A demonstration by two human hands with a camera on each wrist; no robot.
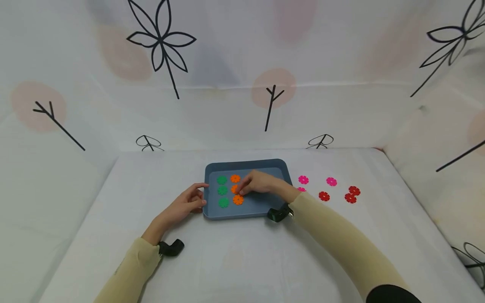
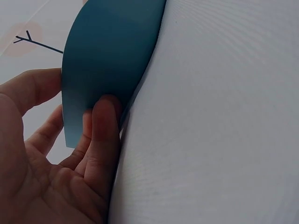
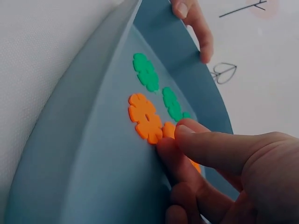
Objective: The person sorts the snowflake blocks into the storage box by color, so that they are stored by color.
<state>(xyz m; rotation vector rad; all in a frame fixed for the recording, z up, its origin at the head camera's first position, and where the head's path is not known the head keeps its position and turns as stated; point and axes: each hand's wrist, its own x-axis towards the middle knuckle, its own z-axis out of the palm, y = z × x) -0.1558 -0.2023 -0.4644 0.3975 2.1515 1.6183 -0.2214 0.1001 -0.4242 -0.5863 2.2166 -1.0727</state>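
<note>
Your left hand is gripping the tray while your right hand is pinching an orange flower, probably light and stiff, best held by its edges.

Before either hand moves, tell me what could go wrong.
The right hand, fingers at the middle orange flower-shaped disc, could nudge its neighbours out of line. The left hand, touching the left side of the blue-grey rectangular tray, might jolt it and shift the green flower-shaped discs. The beige right sleeve could brush the partly hidden pink flower-shaped disc.
</note>
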